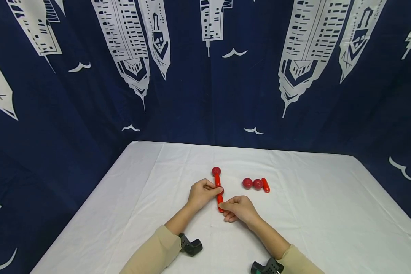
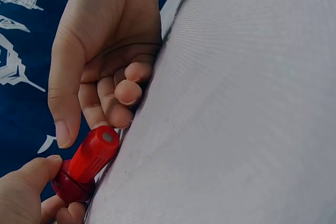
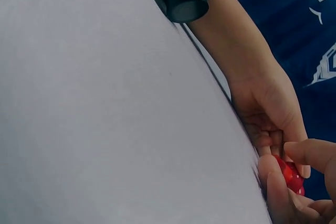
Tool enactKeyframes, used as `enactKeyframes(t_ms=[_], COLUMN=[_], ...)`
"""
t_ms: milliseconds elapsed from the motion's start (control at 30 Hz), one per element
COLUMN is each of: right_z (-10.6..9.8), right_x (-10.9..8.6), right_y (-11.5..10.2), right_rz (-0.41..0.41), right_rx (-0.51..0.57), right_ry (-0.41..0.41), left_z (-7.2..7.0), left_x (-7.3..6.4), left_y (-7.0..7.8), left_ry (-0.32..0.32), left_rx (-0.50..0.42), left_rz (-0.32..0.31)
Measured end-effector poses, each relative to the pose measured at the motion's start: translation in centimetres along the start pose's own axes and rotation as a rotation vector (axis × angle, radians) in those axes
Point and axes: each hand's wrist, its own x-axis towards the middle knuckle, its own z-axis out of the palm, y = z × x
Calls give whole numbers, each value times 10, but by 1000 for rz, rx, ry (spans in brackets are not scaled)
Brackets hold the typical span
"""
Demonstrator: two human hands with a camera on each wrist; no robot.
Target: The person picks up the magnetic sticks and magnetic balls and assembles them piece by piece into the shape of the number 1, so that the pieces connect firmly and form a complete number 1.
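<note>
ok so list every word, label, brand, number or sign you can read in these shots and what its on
None: no readable text in any view.
The dark blue curtain has only white prints of buildings and bird-like shapes.
The red balls and red rods show no lettering.
Any marks on the black device at the right wrist are too small to read.

From afar, I see two bare forearms slanting forward and inward. The left hand pinches between thumb and fingers; slightly nearer the body, the right hand has a straight thumb and curled lower fingers.
</note>
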Motion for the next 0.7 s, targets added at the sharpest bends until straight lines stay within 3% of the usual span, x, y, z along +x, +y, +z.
enactKeyframes(t_ms=[300,700], right_z=[10,12], right_x=[-1,-1], right_y=[0,3], right_rz=[-39,-50], right_rx=[-170,-167], right_ry=[125,167], left_z=[-1,0], left_x=[0,0], left_y=[0,0], left_ry=[3,-5], left_rx=[2,0], left_rz=[-5,-6])
